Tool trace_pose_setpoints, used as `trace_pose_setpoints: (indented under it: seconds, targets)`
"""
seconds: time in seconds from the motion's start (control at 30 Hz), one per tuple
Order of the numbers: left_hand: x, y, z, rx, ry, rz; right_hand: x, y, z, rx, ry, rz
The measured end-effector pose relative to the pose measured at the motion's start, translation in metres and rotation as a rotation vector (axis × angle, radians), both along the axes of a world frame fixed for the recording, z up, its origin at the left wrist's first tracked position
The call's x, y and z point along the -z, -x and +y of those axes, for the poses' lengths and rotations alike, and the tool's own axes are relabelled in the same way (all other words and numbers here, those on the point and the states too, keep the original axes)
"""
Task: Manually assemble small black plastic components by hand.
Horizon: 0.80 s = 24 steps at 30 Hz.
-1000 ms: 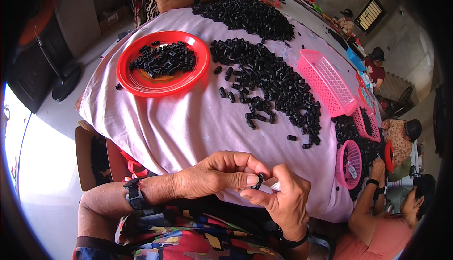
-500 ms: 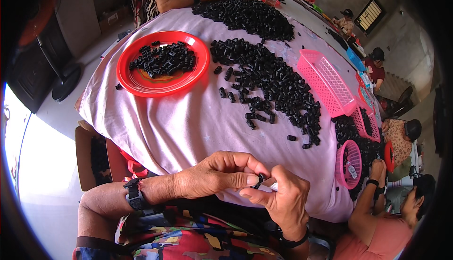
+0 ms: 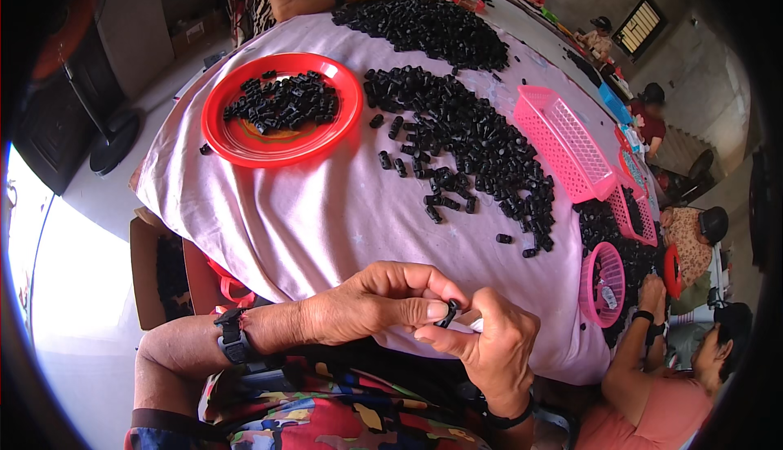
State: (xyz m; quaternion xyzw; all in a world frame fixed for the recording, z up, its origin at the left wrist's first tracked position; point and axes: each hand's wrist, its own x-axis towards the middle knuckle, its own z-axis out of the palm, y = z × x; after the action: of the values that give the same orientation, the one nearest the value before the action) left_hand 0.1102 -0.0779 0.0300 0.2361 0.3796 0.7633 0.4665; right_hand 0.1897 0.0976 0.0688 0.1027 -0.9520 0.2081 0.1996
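Low in front of me, my left hand pinches a small black plastic part between thumb and fingers. Close beside it, my right hand is closed, its thumb and forefinger around a small whitish thing that meets or nearly meets the black part. What kind of thing it is, I cannot make out. A loose pile of similar short black parts spreads across the pale pink tablecloth beyond my hands. At the left, a red round plate holds more of these parts.
A second black pile lies farther off, near another person's hands. Pink baskets stand at the right, with a round pink basket nearer. A co-worker sits close at my right. An open cardboard box stands below the table's left edge.
The black part in my left hand has tilted a little and shows more between my fingertips. My right hand has shifted slightly to the right. The piles and plate look the same.
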Motion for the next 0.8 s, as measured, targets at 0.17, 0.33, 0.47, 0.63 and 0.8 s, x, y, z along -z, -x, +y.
trace_pose_setpoints:
  seconds: [0.17, 0.33, 0.47, 0.63, 0.8]
  targets:
    - [0.001, 0.0, 0.0, -0.004, 0.004, 0.028, 0.005, 0.002, 0.002, -0.012, -0.029, 0.032]
    - [0.001, 0.0, 0.001, -0.002, -0.005, -0.052, 0.007, 0.002, 0.003, -0.031, -0.019, 0.075]
    - [0.0, 0.001, -0.003, 0.031, -0.004, -0.098, -0.004, -0.003, -0.002, -0.077, 0.249, 0.06]
    - [0.003, 0.002, -0.001, 0.028, -0.028, -0.174, -0.004, -0.001, -0.003, -0.171, 0.329, 0.029]
    - [0.005, 0.002, -0.003, 0.002, -0.027, -0.136, -0.003, 0.002, -0.002, -0.212, 0.317, 0.081]
